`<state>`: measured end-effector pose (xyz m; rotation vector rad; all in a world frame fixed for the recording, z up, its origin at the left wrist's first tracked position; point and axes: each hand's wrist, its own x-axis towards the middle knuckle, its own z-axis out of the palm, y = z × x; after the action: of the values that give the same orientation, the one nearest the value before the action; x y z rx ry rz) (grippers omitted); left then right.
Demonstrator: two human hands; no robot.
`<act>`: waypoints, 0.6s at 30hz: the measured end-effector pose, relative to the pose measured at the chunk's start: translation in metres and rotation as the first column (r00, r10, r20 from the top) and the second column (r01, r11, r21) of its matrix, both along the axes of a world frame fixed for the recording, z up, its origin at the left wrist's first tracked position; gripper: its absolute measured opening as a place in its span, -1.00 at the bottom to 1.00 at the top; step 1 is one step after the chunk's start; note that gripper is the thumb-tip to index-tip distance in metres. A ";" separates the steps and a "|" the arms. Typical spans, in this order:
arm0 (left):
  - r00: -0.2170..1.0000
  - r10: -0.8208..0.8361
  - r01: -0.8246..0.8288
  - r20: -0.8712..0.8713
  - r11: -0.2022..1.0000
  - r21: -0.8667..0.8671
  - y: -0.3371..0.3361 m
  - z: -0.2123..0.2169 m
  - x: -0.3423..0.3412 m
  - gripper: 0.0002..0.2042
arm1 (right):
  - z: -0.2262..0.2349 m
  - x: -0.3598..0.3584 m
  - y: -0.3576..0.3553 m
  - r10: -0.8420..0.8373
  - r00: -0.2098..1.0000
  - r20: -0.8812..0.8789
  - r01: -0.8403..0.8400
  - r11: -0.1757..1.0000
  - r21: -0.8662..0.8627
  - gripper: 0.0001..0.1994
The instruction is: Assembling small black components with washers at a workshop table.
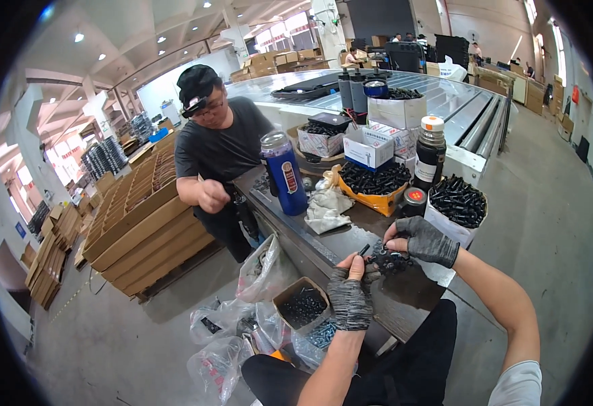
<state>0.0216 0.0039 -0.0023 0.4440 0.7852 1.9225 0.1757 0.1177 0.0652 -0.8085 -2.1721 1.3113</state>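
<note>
Grey fingerless knit gloves cover both my hands. My left hand (350, 301) is closed at the table's near edge, with a short black rod-shaped part (363, 250) standing out at its thumb. To its right, my right hand (432, 242) has thumb and forefinger pinched together; what they hold is too small to name. Small dark metal parts (394, 262) lie right under and between my fingertips. Beyond my right hand stands a white box of black bolt-like parts (457, 203). A dark jar with a red lid (414, 197) sits beside that box.
On the table are an orange-edged box of black parts (373, 181), a blue tumbler (286, 177), a white rag (328, 208) and a dark bottle (430, 154). Below left are a carton of small black pieces (303, 308) and plastic bags (219, 365). A co-worker (222, 142) stands across.
</note>
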 end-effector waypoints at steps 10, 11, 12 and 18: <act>0.989 0.096 -0.100 -0.110 0.994 -0.033 0.003 0.003 -0.002 -0.73 | 0.019 -0.015 -0.034 0.005 0.981 -0.196 -0.047 0.976 -0.214 -0.78; 0.989 0.096 -0.101 -0.110 0.994 -0.037 0.004 0.001 -0.002 -0.72 | 0.019 -0.016 -0.034 -0.023 0.977 -0.211 -0.032 0.967 -0.251 -0.78; 0.989 0.104 -0.108 -0.109 0.994 -0.031 0.005 0.000 -0.002 -0.72 | 0.019 -0.017 -0.034 -0.015 0.977 -0.211 -0.038 0.969 -0.246 -0.78; 0.993 0.102 -0.104 -0.061 0.994 -0.026 0.006 -0.005 -0.002 -0.72 | 0.006 -0.025 -0.037 0.019 0.980 -0.196 -0.011 0.999 0.045 -0.83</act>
<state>0.0198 0.0103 -0.0072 0.4523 0.8895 1.9985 0.1510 0.0804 0.0716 -0.6185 -2.0466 1.2887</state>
